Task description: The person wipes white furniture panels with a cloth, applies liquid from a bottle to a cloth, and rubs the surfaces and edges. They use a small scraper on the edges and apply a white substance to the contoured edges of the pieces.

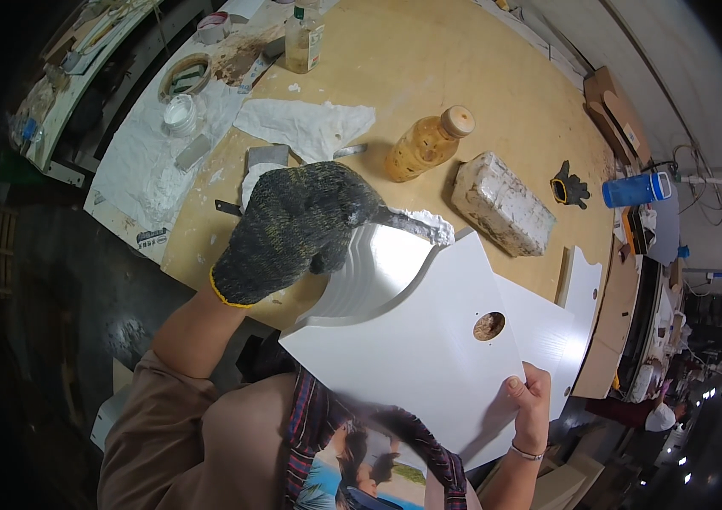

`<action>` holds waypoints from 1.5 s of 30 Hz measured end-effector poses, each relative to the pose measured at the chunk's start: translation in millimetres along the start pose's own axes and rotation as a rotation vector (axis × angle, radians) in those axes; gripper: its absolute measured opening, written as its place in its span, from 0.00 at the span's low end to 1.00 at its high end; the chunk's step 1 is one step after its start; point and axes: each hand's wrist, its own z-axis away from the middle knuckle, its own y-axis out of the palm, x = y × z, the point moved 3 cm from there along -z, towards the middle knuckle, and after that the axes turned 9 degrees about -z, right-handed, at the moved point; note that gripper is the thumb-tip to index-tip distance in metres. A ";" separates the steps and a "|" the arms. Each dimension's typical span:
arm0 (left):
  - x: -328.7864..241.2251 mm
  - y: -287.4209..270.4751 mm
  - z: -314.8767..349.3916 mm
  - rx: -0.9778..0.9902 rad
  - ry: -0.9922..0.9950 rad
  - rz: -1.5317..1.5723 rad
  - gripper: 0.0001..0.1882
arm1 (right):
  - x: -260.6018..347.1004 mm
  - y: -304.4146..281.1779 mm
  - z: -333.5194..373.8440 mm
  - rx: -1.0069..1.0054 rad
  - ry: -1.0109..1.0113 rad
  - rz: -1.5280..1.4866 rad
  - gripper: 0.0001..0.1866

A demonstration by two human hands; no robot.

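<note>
My left hand [301, 221], in a dark knitted glove with a yellow cuff, is closed around a putty knife [412, 223]. White paste coats the blade, whose tip is at the upper corner of a white panel [412, 348]. The panel has a concave curved edge and a round hole [488, 326] showing rough brown core. With the thumb on its face, my bare right hand [531, 404] grips the panel's right edge; the other fingers are mostly hidden. Beneath the panel, several curved white edges [361, 265] show in a stack.
A bottle of amber liquid [425, 146] and a paint-stained block [504, 204] stand beyond the panel. White cloth [306, 124], an open jar [180, 114] and a glass bottle [303, 38] lie toward the far left. A dark glove [570, 185] and blue jug [633, 189] are at right.
</note>
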 end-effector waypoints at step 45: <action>35.7 -152.9 -91.8 -1.019 0.734 -0.501 0.10 | -47.0 -32.7 -10.2 -0.153 0.215 -0.126 0.27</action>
